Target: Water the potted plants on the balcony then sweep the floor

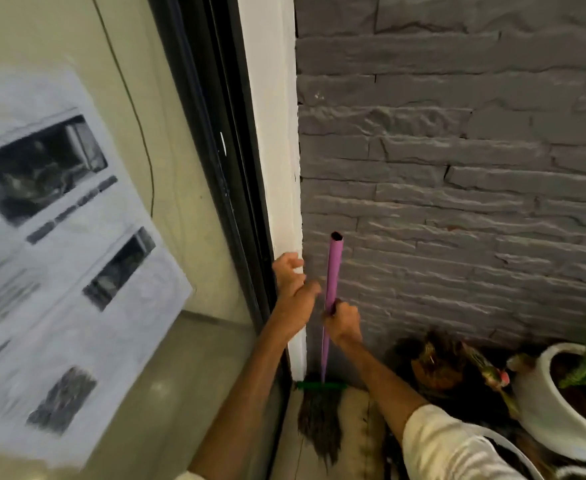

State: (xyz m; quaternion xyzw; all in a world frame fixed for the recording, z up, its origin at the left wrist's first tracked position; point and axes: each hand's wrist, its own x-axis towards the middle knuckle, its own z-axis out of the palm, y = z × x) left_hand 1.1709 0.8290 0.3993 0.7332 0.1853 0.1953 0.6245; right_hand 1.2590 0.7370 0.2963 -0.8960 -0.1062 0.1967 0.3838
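Observation:
A broom with a purple handle (333,268), a green head bar (321,386) and dark bristles (319,431) stands upright in the corner where the white door frame (274,133) meets the grey stone wall. My right hand (343,322) is closed around the handle about halfway down. My left hand (293,282) rests with curled fingers on the edge of the white door frame, just left of the handle, holding nothing. A white pot (544,403) with a green plant stands at the lower right.
A glass door with a black frame (222,161) fills the left, with a printed paper sheet (59,254) stuck on it. The grey stone wall (458,168) runs right. A brown-leaved plant (451,368) sits between the broom and the white pot.

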